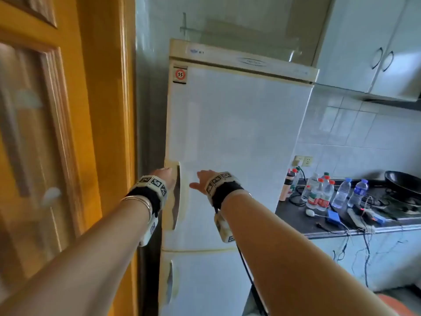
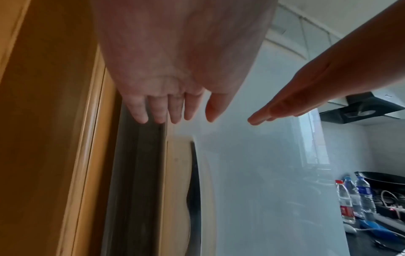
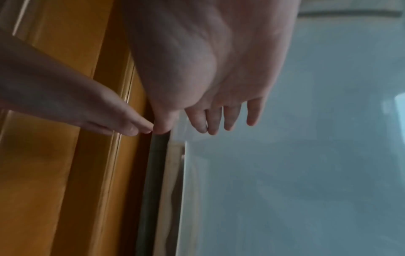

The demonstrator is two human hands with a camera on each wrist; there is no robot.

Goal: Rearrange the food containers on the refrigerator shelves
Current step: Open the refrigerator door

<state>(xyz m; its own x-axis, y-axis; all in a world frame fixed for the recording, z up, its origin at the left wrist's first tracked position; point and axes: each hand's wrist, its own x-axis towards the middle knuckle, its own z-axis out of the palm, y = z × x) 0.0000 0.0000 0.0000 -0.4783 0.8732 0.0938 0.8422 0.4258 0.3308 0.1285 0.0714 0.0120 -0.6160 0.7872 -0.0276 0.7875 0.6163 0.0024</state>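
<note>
The white refrigerator's upper door (image 1: 239,133) is closed, so no shelves or food containers show. A cream recessed handle (image 1: 175,201) runs down the door's left edge. My left hand (image 1: 166,175) reaches to the top of that handle with straight fingers (image 2: 175,112), holding nothing. My right hand (image 1: 201,180) is stretched flat toward the door face just right of the handle, fingers (image 3: 219,119) straight and empty. Whether either hand touches the door I cannot tell. The lower door (image 1: 205,281) is closed too.
An orange wooden door (image 1: 57,133) stands close on the left of the refrigerator. To the right, a dark counter (image 1: 296,215) carries several water bottles (image 1: 323,192), a black pan (image 1: 403,181), cables and a blue box. White wall cabinets (image 1: 376,42) hang above it.
</note>
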